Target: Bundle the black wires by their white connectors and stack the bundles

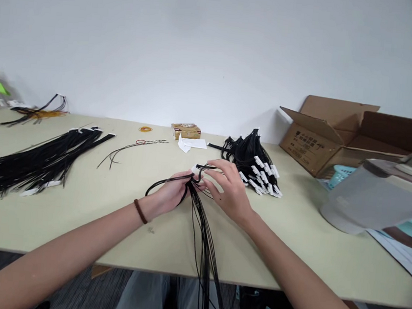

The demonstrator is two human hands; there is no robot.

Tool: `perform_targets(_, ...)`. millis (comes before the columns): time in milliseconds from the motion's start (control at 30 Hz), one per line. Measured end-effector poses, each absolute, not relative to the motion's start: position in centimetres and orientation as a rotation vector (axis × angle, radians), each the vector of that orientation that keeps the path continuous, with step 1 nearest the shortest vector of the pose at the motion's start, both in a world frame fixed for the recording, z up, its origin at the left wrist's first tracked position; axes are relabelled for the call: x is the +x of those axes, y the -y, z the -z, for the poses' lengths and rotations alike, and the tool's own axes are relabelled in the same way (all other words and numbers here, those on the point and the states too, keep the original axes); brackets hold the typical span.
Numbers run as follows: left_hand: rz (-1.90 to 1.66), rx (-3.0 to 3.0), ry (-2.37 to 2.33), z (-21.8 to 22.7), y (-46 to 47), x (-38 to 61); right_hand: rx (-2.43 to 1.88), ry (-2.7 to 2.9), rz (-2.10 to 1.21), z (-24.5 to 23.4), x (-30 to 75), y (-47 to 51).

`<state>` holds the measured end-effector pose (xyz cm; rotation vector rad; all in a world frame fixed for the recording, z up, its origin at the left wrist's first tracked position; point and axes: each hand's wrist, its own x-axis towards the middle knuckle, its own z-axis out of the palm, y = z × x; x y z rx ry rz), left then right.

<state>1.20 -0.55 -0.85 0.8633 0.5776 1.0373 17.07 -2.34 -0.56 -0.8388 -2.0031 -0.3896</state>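
Your left hand (173, 190) is closed on a bundle of black wires (204, 232), gripping it near one end, by a white connector (195, 169). Gripped there, the strands are gathered at one point, probably so that the end stays steady in front of you; their long tails hang over the front edge of the tabletop (277, 249), where their own weight likely draws them down. Your right hand (230, 188) is at that same end, fingers curved and thumb apart, beside a bent strand; whether the fingertips pinch it, you cannot tell from this view. Having both hands meet here seems to let one steady while the other is free for single strands.

To your left lies a loose pile of wires (41, 160), spread lengthwise, perhaps to limit tangling. To your right, a bunched heap (248, 151) has its white ends (262, 174) facing you, which probably makes them easy to reach.
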Motion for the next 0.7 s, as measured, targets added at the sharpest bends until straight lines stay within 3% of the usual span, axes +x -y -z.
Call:
perform_targets(167, -1.046, 0.715, -0.658, 0.7, 0.0, 1.0, -0.806, 2.216, 0.408, 0.4, 17.1, 2.5)
perform_targets(700, -0.927, 0.832, -0.588, -0.2, 0.6, 0.8, -0.857, 2.186, 0.552, 0.8, 18.2, 1.6)
